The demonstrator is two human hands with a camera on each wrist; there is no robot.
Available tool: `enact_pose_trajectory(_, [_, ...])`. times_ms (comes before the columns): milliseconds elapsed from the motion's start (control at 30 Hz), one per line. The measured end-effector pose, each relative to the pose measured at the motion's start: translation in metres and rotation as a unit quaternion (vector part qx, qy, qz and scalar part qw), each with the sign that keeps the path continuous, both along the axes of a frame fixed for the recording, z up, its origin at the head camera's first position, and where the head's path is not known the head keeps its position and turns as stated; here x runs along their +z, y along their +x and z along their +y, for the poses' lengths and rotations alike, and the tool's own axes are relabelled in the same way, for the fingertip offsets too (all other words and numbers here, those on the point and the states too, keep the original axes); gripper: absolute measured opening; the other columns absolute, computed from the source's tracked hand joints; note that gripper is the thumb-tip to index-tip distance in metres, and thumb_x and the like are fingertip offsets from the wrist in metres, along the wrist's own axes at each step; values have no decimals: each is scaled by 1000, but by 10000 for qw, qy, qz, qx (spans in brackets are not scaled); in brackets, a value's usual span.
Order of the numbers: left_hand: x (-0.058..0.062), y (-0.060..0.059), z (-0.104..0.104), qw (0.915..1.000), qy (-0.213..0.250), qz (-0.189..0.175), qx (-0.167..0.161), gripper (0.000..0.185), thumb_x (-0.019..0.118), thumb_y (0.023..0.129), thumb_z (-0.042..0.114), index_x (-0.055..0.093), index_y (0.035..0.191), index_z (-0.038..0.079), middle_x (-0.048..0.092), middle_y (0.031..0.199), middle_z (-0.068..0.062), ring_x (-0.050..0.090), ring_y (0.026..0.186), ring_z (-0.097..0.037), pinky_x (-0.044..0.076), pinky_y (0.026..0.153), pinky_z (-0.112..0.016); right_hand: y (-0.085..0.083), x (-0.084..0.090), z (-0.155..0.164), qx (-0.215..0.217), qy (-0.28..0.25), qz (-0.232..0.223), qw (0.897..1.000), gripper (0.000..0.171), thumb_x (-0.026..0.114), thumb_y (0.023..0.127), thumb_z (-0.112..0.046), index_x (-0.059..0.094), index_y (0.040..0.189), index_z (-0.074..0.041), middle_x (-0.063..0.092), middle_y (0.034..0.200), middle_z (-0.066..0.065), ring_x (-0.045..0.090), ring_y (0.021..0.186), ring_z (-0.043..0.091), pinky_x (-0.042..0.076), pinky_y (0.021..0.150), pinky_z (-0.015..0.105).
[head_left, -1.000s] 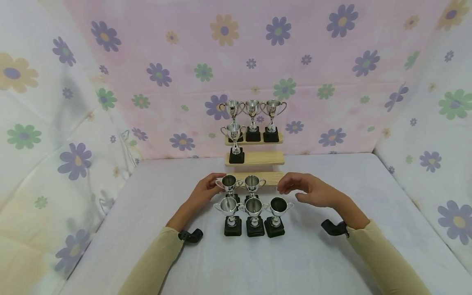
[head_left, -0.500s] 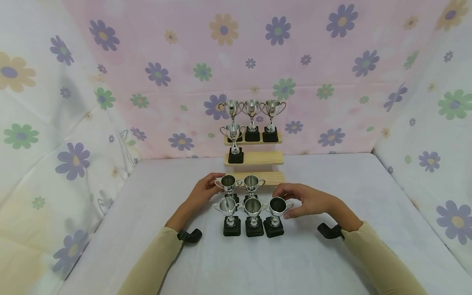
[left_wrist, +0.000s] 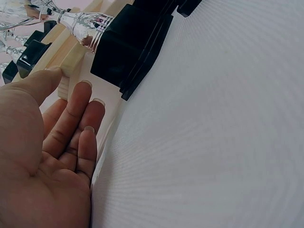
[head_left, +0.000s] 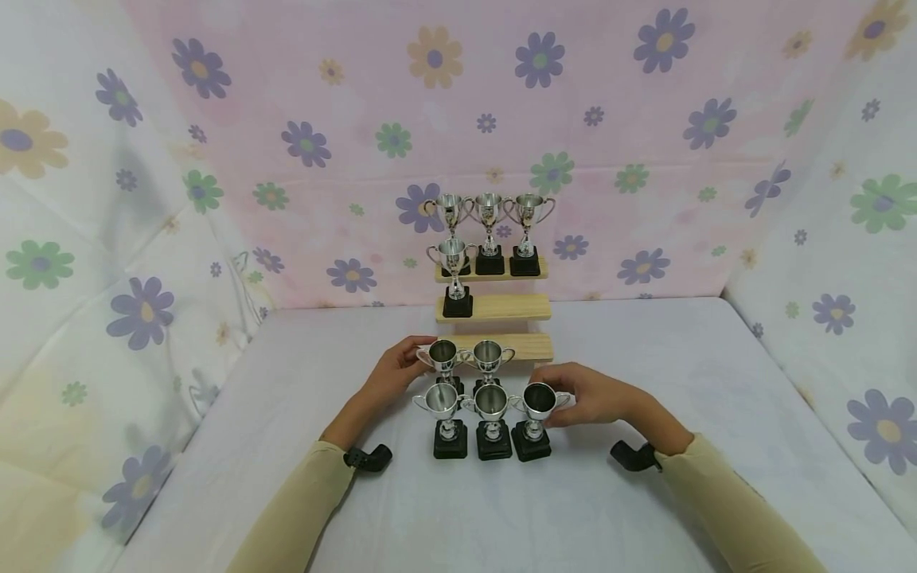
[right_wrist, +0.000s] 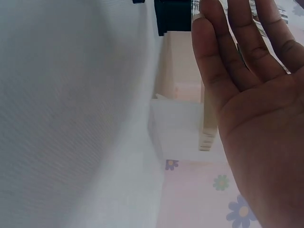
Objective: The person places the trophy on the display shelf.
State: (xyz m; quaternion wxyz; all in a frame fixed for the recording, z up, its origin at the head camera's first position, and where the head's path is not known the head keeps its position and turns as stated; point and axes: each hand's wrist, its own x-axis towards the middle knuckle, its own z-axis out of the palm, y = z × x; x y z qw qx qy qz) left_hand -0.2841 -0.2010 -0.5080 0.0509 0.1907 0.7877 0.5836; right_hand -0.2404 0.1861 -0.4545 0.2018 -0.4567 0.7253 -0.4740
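1. No brand, label or writing can be read on anything in view.
2. Five small silver trophy cups stand on the white-covered table (head_left: 286, 446), near its middle: three in a front row and two behind, each a shiny metal bowl with two curled handles on a thin stem and a square black base. Their bowls look empty as far as the head view shows.
3. The right hand (head_left: 598, 395) is at the front-right cup (head_left: 539, 402). Its fingers are gently bent and touch the bowl's right side at the handle; a full grip cannot be made out. The right wrist view shows the fingers nearly straight, palm open.
4. The left hand (head_left: 392, 370) is beside the back-left cup (head_left: 443, 356), thumb and fingertips at its left handle. The left wrist view shows relaxed, nearly straight fingers holding nothing, close to a black base.
5. The front-middle cup (head_left: 492, 402), front-left cup (head_left: 440, 400) and back-right cup (head_left: 489, 355) stand upright and untouched, close together.
6. Behind them, toward the table's back edge, rises a stepped stand (head_left: 494, 307) of pale bare wood with three levels. Three cups line its top step, one cup (head_left: 456, 263) stands at the left end of the middle step.
7. Flower-printed cloth (head_left: 645, 119), pink at the back and white at the sides, hangs round the table.
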Motion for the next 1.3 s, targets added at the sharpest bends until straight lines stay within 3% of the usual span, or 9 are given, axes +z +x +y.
enact_pose_trajectory(333, [0, 1, 0, 9999, -106, -24, 22, 45, 66, 106, 10, 57, 150, 10, 75, 126, -15, 73, 101, -16, 53, 92, -27, 4, -4, -6, -204, 248, 455, 9984, 27, 85, 89, -15, 68, 110, -19, 64, 99, -5, 60, 95, 14, 51, 94, 37])
enact_pose_trajectory(833, [3, 2, 1, 9999, -126, -14, 32, 46, 67, 105, 7, 57, 150, 8, 76, 123, -15, 73, 99, -14, 52, 91, -26, 7, -3, -7, -286, 246, 542, 9978, 29, 87, 89, -15, 70, 112, -10, 66, 98, -5, 62, 94, 14, 50, 95, 38])
enact_pose_trajectory(1300, [2, 2, 0, 9999, -140, -55, 53, 46, 67, 106, 10, 57, 150, 9, 76, 125, -14, 73, 101, -14, 53, 92, -26, 7, 6, 1, -424, 263, 790, 9956, 29, 86, 89, -14, 70, 113, -17, 69, 100, -6, 65, 96, 16, 52, 95, 42])
